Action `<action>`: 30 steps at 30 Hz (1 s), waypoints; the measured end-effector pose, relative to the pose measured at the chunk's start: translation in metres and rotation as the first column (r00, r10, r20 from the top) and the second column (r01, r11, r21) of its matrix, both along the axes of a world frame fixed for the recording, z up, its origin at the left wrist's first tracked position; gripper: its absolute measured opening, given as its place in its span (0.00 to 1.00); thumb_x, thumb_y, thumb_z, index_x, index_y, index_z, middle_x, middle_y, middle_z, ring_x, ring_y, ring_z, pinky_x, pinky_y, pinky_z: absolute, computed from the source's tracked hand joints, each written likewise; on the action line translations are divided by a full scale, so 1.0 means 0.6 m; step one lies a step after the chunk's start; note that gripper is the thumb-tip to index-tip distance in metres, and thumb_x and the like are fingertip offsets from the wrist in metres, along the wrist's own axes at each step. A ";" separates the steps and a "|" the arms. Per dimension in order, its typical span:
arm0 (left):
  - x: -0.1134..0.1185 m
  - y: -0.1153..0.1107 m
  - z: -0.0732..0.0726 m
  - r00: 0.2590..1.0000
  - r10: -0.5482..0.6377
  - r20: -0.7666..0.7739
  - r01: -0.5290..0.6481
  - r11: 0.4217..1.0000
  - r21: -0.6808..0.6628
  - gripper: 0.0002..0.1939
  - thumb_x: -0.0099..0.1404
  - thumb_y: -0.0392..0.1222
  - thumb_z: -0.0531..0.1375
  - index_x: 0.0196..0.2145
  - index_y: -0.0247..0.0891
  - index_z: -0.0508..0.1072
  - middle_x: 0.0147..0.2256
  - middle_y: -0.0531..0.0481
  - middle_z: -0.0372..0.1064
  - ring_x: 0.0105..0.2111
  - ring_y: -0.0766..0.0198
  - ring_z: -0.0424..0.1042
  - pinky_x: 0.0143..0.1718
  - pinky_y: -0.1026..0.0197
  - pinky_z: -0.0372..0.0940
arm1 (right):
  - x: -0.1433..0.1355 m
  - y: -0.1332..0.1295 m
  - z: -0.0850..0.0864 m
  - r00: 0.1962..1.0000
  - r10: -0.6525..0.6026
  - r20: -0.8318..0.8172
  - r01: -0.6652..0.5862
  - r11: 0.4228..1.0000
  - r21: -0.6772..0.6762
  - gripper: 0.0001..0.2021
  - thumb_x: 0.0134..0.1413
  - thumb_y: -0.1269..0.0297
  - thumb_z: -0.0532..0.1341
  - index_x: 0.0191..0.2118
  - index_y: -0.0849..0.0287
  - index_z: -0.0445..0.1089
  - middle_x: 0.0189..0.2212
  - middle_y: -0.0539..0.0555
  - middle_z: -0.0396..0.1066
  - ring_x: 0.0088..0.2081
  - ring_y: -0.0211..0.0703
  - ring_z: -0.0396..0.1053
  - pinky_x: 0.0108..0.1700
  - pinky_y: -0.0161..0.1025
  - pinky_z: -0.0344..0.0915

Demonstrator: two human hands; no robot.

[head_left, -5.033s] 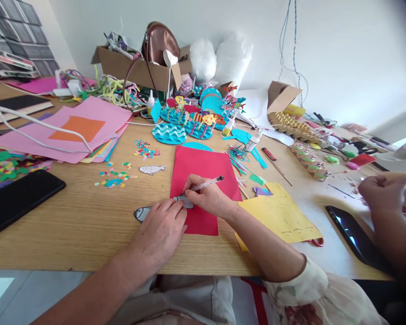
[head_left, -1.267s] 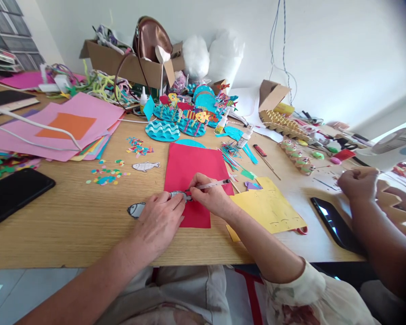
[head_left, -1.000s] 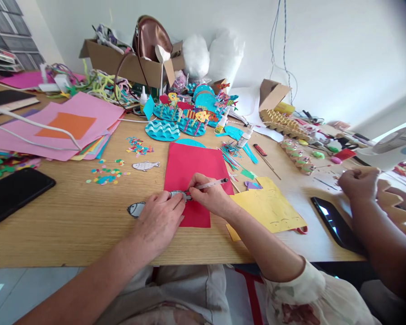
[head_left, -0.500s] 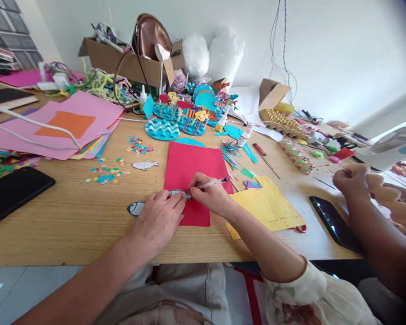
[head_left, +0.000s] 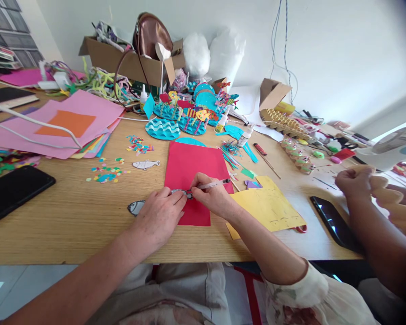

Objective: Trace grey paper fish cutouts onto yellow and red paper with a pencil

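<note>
My left hand lies palm down with flat fingers, pressing a fish-shaped paper cutout against a sheet of red paper. Much of that cutout is hidden under my fingers. In my right hand is a slim whitish pen with a dark end, pinched with its tip down at the cutout's right end. Another fish cutout shows to the left, partly behind my left hand. Farther back on the table lies a third fish cutout, grey-white with a drawn outline.
Yellow paper lies to my right, beside a phone. A co-worker's hand is at the far right. Paper dots and pink sheets are on the left. Blue decorated crafts and glue bottles stand behind.
My right hand and the pen have shifted very slightly to the right. My left hand stays nearly in place on the cutout.
</note>
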State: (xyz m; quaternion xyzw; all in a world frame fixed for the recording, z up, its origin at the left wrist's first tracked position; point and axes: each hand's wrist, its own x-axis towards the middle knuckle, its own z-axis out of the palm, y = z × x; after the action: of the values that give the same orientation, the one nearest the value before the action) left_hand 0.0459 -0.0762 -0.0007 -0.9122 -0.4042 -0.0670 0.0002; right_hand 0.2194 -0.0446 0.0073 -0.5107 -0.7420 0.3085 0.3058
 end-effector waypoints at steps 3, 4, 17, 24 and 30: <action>0.002 0.003 0.002 1.000 -0.001 -0.011 0.001 1.000 -0.022 0.13 0.68 0.37 0.52 0.48 0.35 0.70 0.47 0.45 0.69 0.41 0.54 0.65 0.42 0.51 0.62 | -0.001 -0.002 0.002 1.000 -0.003 0.010 0.003 1.000 0.001 0.05 0.45 0.73 0.54 0.25 0.56 0.59 0.18 0.44 0.60 0.20 0.33 0.55 0.23 0.31 0.51; 0.003 0.004 0.003 1.000 -0.002 -0.012 0.002 1.000 -0.026 0.13 0.68 0.37 0.52 0.48 0.35 0.70 0.47 0.45 0.69 0.41 0.54 0.65 0.43 0.51 0.62 | -0.001 -0.002 0.003 1.000 -0.004 0.015 0.004 1.000 0.003 0.05 0.45 0.73 0.54 0.25 0.56 0.59 0.18 0.44 0.60 0.20 0.33 0.55 0.23 0.31 0.50; 0.004 0.005 0.001 1.000 -0.002 -0.004 0.002 1.000 -0.031 0.13 0.69 0.37 0.51 0.49 0.36 0.69 0.50 0.46 0.68 0.43 0.54 0.65 0.43 0.51 0.62 | -0.001 -0.008 0.009 0.998 0.029 0.051 -0.029 1.000 0.008 0.05 0.45 0.73 0.53 0.25 0.57 0.59 0.18 0.44 0.59 0.20 0.33 0.54 0.23 0.31 0.50; 0.005 0.005 0.001 1.000 0.005 -0.013 -0.006 1.000 -0.024 0.14 0.69 0.38 0.53 0.50 0.36 0.69 0.50 0.46 0.68 0.44 0.53 0.65 0.42 0.50 0.63 | 0.000 -0.010 0.010 0.999 0.014 0.049 -0.014 1.000 -0.006 0.04 0.45 0.72 0.53 0.25 0.56 0.58 0.17 0.45 0.59 0.20 0.34 0.54 0.23 0.31 0.49; 0.004 0.004 -0.001 1.000 0.004 -0.012 -0.004 1.000 -0.011 0.14 0.69 0.37 0.52 0.50 0.36 0.69 0.51 0.48 0.68 0.44 0.52 0.65 0.42 0.49 0.64 | 0.000 -0.008 0.000 0.999 -0.021 -0.034 0.022 1.000 0.008 0.04 0.44 0.72 0.52 0.24 0.56 0.59 0.18 0.45 0.60 0.21 0.34 0.54 0.24 0.31 0.50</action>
State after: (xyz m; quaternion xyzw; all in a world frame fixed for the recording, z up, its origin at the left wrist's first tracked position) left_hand 0.0486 -0.0738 -0.0010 -0.9118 -0.4064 -0.0592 -0.0024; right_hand 0.2196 -0.0496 0.0073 -0.5120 -0.7326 0.3105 0.3237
